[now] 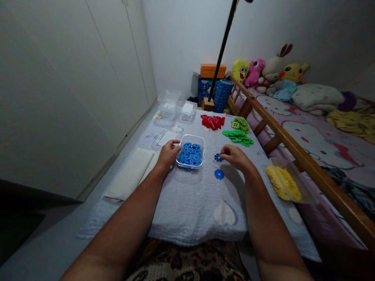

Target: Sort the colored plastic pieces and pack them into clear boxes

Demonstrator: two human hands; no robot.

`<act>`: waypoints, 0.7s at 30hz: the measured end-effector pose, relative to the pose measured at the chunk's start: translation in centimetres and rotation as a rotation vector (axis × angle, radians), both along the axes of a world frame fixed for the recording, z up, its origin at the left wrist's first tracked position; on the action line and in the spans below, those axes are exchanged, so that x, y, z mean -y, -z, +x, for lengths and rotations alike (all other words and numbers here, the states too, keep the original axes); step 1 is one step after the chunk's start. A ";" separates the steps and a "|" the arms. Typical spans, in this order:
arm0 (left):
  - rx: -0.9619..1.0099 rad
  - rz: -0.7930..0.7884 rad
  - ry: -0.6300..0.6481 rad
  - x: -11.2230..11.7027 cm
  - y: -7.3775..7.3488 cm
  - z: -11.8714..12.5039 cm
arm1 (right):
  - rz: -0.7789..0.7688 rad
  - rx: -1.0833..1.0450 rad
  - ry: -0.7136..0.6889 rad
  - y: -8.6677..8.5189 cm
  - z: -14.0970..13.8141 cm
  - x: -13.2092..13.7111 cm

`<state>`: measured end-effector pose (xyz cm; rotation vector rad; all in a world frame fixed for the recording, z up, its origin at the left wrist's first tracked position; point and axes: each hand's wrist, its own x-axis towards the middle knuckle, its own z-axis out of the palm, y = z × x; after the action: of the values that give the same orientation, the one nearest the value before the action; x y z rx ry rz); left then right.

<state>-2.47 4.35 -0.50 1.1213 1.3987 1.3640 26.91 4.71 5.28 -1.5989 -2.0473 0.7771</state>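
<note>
A clear plastic box [190, 168] filled with blue notched discs [190, 154] stands on the cloth-covered table in front of me. My left hand [170, 153] grips the box's left rim between thumb and fingers. To the right of the box, my right hand [234, 156] pinches a blue snowflake disc [218, 157] by its right edge, just over the cloth. A second blue disc [219, 174] lies flat on the cloth, a little nearer to me.
Red pieces [213, 122], green pieces [238, 137] and lime pieces [240, 125] lie in piles behind. Yellow pieces [283, 183] fill a clear box at right, beside the wooden bed rail [281, 136]. Clear containers [169, 103] and a folded cream cloth [130, 173] are on the left.
</note>
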 end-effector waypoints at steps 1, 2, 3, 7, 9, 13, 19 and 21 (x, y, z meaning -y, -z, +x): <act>-0.004 0.002 0.001 0.0 0.1 0.0 | 0.033 -0.058 -0.002 -0.4 -0.5 -0.1; -0.008 0.005 0.002 -0.1 0.1 0.0 | 0.063 -0.108 -0.013 -0.9 -1.2 -0.2; -0.011 0.007 0.003 -0.1 0.2 0.0 | 0.085 -0.143 -0.038 -1.3 -2.1 -0.2; -0.003 0.006 0.003 -0.1 0.0 0.0 | 0.085 -0.121 -0.186 -2.4 -6.6 0.0; 0.004 0.000 0.005 0.0 -0.2 0.0 | 0.111 -0.034 -0.232 -2.6 -8.8 0.3; 0.015 0.002 0.009 0.0 -0.2 0.0 | 0.161 0.167 -0.300 -2.4 -11.7 0.5; 0.027 0.013 0.025 -0.1 0.0 -0.1 | 0.145 0.381 -0.334 -2.1 -13.6 1.0; 0.028 0.013 0.023 -0.1 0.0 -0.1 | 0.155 0.409 -0.326 -2.0 -13.7 1.2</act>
<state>-2.54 4.44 -0.48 1.1191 1.3553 1.3690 13.19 3.54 7.31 -1.4455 -2.6340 0.3977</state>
